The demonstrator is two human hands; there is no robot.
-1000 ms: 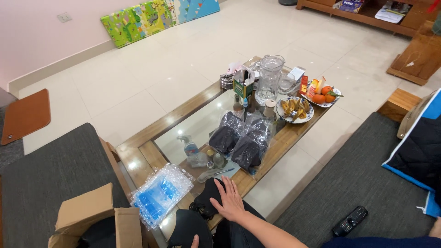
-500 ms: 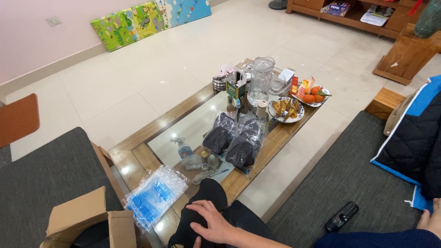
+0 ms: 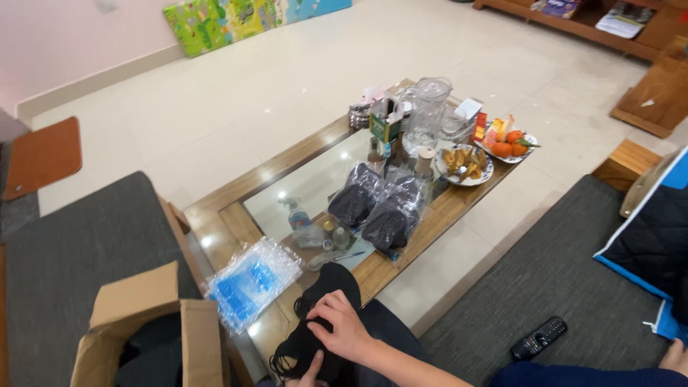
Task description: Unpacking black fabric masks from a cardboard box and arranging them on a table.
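Observation:
My right hand (image 3: 342, 326) lies curled on a stack of black face masks (image 3: 322, 287) that rests at the near edge of the glass-topped coffee table (image 3: 215, 215). My fingers press on the stack's ear loops. Only a finger or two of my left hand (image 3: 309, 371) shows at the bottom edge, touching the underside of the same stack; its grip is hidden. Left of the masks lies a blue pack in bubble wrap (image 3: 251, 279). Beyond them sit two clear bags of black masks (image 3: 376, 208).
An open cardboard box (image 3: 150, 330) stands at lower left. On the table are a small spray bottle (image 3: 296, 215), a glass jug (image 3: 428, 111), a snack plate (image 3: 464, 163) and a fruit plate (image 3: 507, 143). A black remote (image 3: 539, 337) lies on the grey mat.
My right hand drew back toward me and went from flat and spread to curled on the black masks. The view shifted slightly.

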